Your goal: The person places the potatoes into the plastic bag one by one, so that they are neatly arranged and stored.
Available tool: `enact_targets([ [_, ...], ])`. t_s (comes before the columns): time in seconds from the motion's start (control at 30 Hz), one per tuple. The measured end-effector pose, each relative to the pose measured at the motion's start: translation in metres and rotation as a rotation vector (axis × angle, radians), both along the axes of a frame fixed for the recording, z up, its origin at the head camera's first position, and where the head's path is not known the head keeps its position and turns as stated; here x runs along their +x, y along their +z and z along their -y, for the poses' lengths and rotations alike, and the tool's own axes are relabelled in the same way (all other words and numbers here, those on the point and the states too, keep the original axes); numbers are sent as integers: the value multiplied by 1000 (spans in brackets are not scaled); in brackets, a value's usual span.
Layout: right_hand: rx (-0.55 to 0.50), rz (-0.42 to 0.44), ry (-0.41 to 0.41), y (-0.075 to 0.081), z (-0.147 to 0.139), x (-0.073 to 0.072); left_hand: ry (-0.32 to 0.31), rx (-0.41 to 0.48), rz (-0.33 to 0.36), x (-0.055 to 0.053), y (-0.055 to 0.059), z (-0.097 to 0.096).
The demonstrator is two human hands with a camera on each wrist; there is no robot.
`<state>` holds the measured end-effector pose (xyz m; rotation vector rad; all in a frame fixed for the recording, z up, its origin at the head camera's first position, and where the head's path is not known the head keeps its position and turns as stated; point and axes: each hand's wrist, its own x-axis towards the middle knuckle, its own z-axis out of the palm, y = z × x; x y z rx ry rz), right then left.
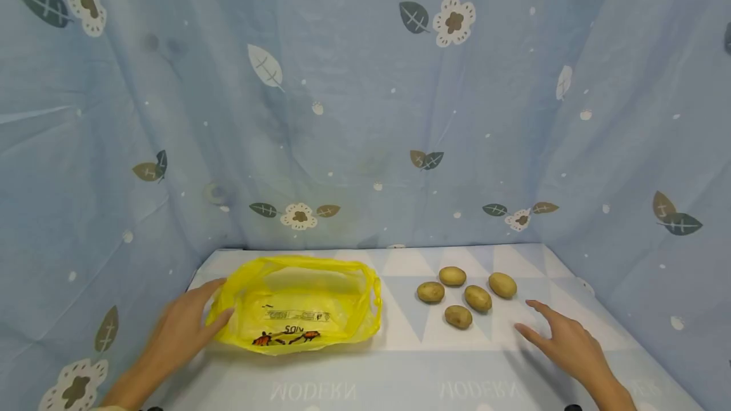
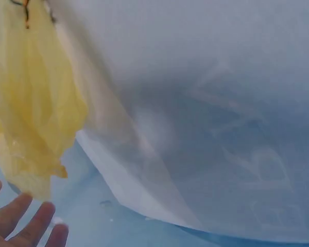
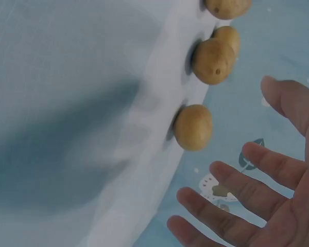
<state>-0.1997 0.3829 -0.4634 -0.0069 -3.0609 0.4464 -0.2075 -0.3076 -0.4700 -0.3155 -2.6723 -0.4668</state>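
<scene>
A yellow plastic bag (image 1: 297, 335) lies with its mouth spread wide on the left part of the table. My left hand (image 1: 185, 322) is at the bag's left edge, thumb and fingers apart; the left wrist view has its fingertips (image 2: 49, 208) right by the lower end of the yellow plastic. Several potatoes (image 1: 478, 298) lie loosely grouped to the right of the bag. Just right of them, my right hand (image 1: 571, 344) hovers over the table with spread fingers and an empty palm. In the right wrist view a potato (image 3: 193, 127) is nearest its fingers.
The table (image 1: 400, 366) wears a pale cover with triangles and faint lettering. Blue patterned curtains (image 1: 365, 113) hang behind it and along both sides.
</scene>
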Motion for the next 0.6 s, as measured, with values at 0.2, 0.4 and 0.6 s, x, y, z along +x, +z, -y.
enact_targets([
  [0.2, -41, -49, 5, -8, 7, -2, -16, 102, 15, -10, -1, 0],
  [0.4, -92, -13, -1, -12, 18, -6, -81, 129, -29, -14, -8, 2],
  [0.6, -114, 14, 0, -18, 22, -7, -126, 180, 79, -15, -10, -1],
])
